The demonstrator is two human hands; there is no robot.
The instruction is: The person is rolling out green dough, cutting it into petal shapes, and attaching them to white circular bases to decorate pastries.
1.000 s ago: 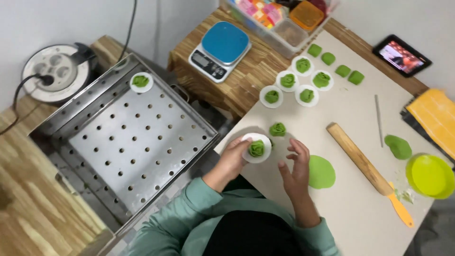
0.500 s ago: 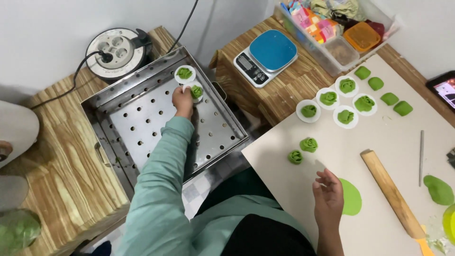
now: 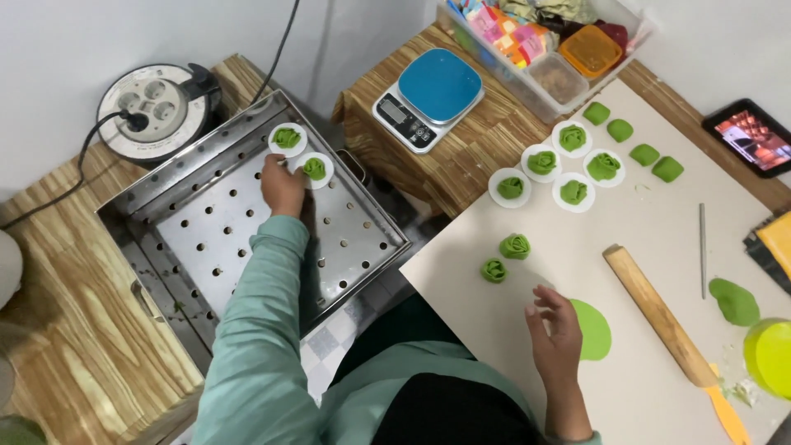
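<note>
Green dough rose on a paper round is touched in the perforated steamer tray (image 3: 247, 214).
Head view: left hand (image 3: 282, 186), fingers loosely on the rose (image 3: 315, 168), beside a second rose (image 3: 287, 138); right hand (image 3: 559, 330) held released above the table (image 3: 659, 222), beside a flat green dough disc (image 3: 595, 330).

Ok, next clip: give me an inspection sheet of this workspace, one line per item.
Surface: pale work board on wooden tables.
Job's things: perforated steel tray holding two green dough roses on paper rounds; four more on rounds; two bare roses; flat green dough disc.
Clutter: rolling pin, kitchen scale, plastic box of supplies, tablet, yellow-green bowl.
Grippers: left hand touching the nearer round in the tray; right hand open, resting by the disc.
Cables: extension reel with a plugged cord.
Surroundings: white wall.
</note>
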